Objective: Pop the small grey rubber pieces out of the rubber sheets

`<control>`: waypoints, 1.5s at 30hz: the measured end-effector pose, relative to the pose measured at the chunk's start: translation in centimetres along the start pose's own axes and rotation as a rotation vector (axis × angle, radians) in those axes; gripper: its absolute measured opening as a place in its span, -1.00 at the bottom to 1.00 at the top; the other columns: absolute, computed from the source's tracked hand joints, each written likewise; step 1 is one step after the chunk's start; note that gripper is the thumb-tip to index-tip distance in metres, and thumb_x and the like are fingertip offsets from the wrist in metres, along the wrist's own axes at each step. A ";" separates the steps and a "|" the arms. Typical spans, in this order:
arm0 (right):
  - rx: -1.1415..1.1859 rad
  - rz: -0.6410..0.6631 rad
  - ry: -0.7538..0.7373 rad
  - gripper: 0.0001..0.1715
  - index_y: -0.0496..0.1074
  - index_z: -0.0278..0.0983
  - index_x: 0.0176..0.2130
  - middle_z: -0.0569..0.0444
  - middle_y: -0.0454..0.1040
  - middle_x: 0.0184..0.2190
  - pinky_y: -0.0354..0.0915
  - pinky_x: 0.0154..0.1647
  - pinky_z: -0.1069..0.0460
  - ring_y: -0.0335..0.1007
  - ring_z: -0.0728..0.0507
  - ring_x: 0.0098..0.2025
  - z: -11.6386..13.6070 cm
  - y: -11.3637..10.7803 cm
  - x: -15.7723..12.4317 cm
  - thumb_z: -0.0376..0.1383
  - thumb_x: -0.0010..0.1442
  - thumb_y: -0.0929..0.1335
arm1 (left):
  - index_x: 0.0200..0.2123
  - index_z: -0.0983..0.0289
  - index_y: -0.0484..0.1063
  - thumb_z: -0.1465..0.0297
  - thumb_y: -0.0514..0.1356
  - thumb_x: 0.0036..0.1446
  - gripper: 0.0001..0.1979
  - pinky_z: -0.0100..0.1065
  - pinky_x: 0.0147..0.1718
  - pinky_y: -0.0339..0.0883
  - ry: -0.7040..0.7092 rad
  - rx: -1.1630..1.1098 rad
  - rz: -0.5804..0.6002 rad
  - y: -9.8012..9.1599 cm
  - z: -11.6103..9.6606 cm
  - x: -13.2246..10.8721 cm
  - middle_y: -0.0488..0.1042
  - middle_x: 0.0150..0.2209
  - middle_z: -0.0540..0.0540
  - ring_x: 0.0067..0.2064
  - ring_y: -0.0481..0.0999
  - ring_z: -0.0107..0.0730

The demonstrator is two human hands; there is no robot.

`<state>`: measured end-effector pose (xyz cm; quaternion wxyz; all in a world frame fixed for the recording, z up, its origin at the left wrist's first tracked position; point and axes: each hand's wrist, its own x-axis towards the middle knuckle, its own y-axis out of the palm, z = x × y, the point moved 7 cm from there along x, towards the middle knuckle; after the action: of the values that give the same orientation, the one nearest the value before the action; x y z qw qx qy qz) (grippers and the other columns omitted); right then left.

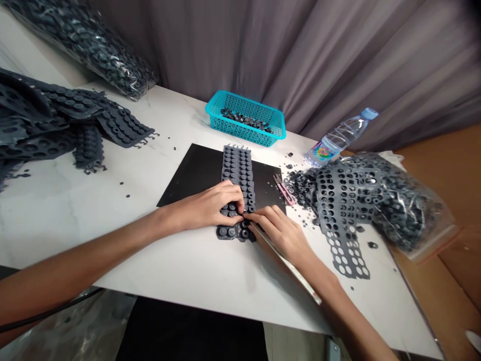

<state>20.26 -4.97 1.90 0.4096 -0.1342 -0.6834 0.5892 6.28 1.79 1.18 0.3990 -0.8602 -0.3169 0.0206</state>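
Note:
A dark grey moulded rubber sheet with rows of round studs lies on a black mat in front of me. My left hand rests on its near part, thumb and forefinger closed on it. Close by, my right hand has its fingertips together at the same spot, almost touching the left thumb. A long, thin, pale stick-like tool runs back from the right fingers under the hand. What lies between the fingertips is too small to make out.
A turquoise basket of small dark parts stands at the back. Right are pink-handled snips, a water bottle, a punched-out sheet and a bag of parts. More sheets and a full bag lie left.

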 end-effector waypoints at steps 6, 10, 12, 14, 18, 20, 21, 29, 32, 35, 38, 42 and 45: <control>0.000 -0.011 0.025 -0.72 0.43 -0.33 0.03 -0.03 0.54 -0.19 0.33 -0.30 0.02 0.47 -0.13 -0.22 0.2 0.3 0.0 -0.25 0.55 0.21 | -0.22 0.21 0.45 0.38 0.29 0.29 -0.93 -0.32 0.01 0.25 -0.012 0.002 0.007 0.0 -0.1 0.1 0.50 -0.17 -0.02 -0.01 0.38 -0.30; -0.027 -0.065 0.117 -0.76 0.44 -0.31 0.03 -0.01 0.55 -0.18 0.31 -0.30 0.02 0.49 -0.11 -0.26 -0.8 0.0 -0.1 -0.28 0.53 0.24 | -0.22 0.20 0.46 0.35 0.29 0.29 -0.93 -0.32 0.02 0.25 -0.021 0.005 0.016 -0.1 0.0 0.1 0.50 -0.16 -0.02 -0.01 0.38 -0.30; -0.007 -0.092 0.211 -0.76 0.46 -0.29 0.06 -0.02 0.55 -0.15 0.32 -0.30 0.02 0.50 -0.10 -0.25 -1.6 -0.4 -0.4 -0.29 0.51 0.27 | -0.22 0.20 0.46 0.33 0.29 0.30 -0.91 -0.31 0.03 0.25 -0.021 0.008 0.020 -0.1 0.0 0.1 0.50 -0.15 -0.01 0.00 0.38 -0.29; 0.096 -0.096 0.248 -0.75 0.48 -0.25 0.09 -0.01 0.55 -0.14 0.34 -0.24 0.03 0.50 -0.10 -0.21 -2.1 -0.8 -0.6 -0.29 0.48 0.31 | -0.22 0.20 0.46 0.32 0.29 0.30 -0.90 -0.30 0.03 0.25 -0.022 0.009 0.020 0.0 0.0 0.1 0.51 -0.14 -0.01 0.00 0.38 -0.29; 0.334 -0.049 0.186 -0.79 0.50 -0.22 0.04 0.01 0.58 -0.16 0.37 -0.16 0.01 0.48 -0.12 -0.19 -1.7 -1.5 -0.6 -0.27 0.44 0.36 | -0.22 0.20 0.47 0.33 0.28 0.30 -0.92 -0.30 0.02 0.25 -0.024 0.007 0.018 0.0 0.1 0.1 0.51 -0.15 0.00 -0.01 0.38 -0.28; 0.359 -0.024 0.169 -0.85 0.52 -0.23 -0.05 0.00 0.59 -0.19 0.37 -0.18 0.01 0.46 -0.12 -0.21 -1.5 -1.8 -0.4 -0.26 0.45 0.35 | -0.23 0.20 0.46 0.33 0.28 0.30 -0.92 -0.30 0.02 0.26 -0.019 0.010 0.019 0.0 0.0 0.1 0.51 -0.15 0.01 -0.01 0.39 -0.27; 0.358 -0.009 0.158 -0.84 0.52 -0.23 -0.09 0.00 0.59 -0.20 0.36 -0.19 0.00 0.46 -0.13 -0.22 -1.4 -1.8 -0.3 -0.25 0.46 0.33 | -0.24 0.20 0.46 0.33 0.28 0.29 -0.91 -0.29 0.01 0.26 -0.016 0.012 0.019 0.0 0.0 0.1 0.51 -0.16 0.01 -0.01 0.39 -0.26; 0.328 0.053 0.092 -0.74 0.53 -0.24 -0.07 -0.03 0.60 -0.15 0.36 -0.19 0.01 0.46 -0.12 -0.21 -1.0 -1.6 0.0 -0.23 0.51 0.26 | -0.25 0.21 0.46 0.32 0.29 0.28 -0.90 -0.29 0.01 0.25 -0.024 0.007 0.028 -0.2 -0.3 0.2 0.51 -0.15 0.01 -0.02 0.37 -0.27; 0.306 0.062 0.124 -0.72 0.53 -0.23 -0.10 -0.01 0.60 -0.18 0.36 -0.20 0.02 0.46 -0.11 -0.22 -1.0 -1.4 0.0 -0.22 0.51 0.26 | -0.25 0.21 0.46 0.33 0.29 0.28 -0.91 -0.28 0.01 0.25 -0.020 0.009 0.026 -0.2 -0.3 0.3 0.51 -0.15 0.02 -0.01 0.38 -0.25; 0.268 0.066 0.162 -0.70 0.52 -0.22 -0.11 -0.01 0.58 -0.20 0.36 -0.23 0.04 0.47 -0.10 -0.23 -1.1 -1.1 0.0 -0.20 0.52 0.24 | -0.24 0.21 0.46 0.35 0.29 0.28 -0.92 -0.28 0.02 0.25 -0.013 0.012 0.020 -0.1 -0.3 0.3 0.51 -0.15 0.02 -0.01 0.38 -0.25; 0.238 0.083 0.165 -0.69 0.52 -0.22 -0.07 0.00 0.58 -0.20 0.36 -0.25 0.06 0.48 -0.09 -0.24 -1.2 -0.8 0.0 -0.20 0.53 0.23 | -0.24 0.21 0.46 0.37 0.29 0.27 -0.94 -0.29 0.02 0.26 -0.012 0.004 0.014 -0.2 -0.2 0.2 0.52 -0.15 0.01 -0.01 0.38 -0.27; 0.124 0.054 0.068 -0.69 0.49 -0.25 0.06 0.02 0.58 -0.19 0.34 -0.31 0.08 0.50 -0.08 -0.25 -0.7 -0.4 0.1 -0.22 0.54 0.22 | -0.25 0.21 0.44 0.39 0.29 0.27 -0.94 -0.29 0.02 0.25 -0.025 -0.001 0.013 -0.2 -0.2 0.1 0.52 -0.15 0.00 -0.01 0.39 -0.26; 0.044 0.032 0.027 -0.71 0.47 -0.27 0.04 0.02 0.58 -0.19 0.33 -0.34 0.07 0.51 -0.08 -0.24 -0.2 0.0 0.0 -0.25 0.55 0.22 | -0.25 0.20 0.43 0.39 0.29 0.27 -0.93 -0.30 0.02 0.25 -0.029 0.002 0.016 -0.2 -0.3 0.1 0.52 -0.15 -0.01 -0.01 0.38 -0.27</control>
<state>20.36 -4.83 1.87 0.4122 -0.1441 -0.6623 0.6088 6.31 1.72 1.49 0.3948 -0.8621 -0.3155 0.0367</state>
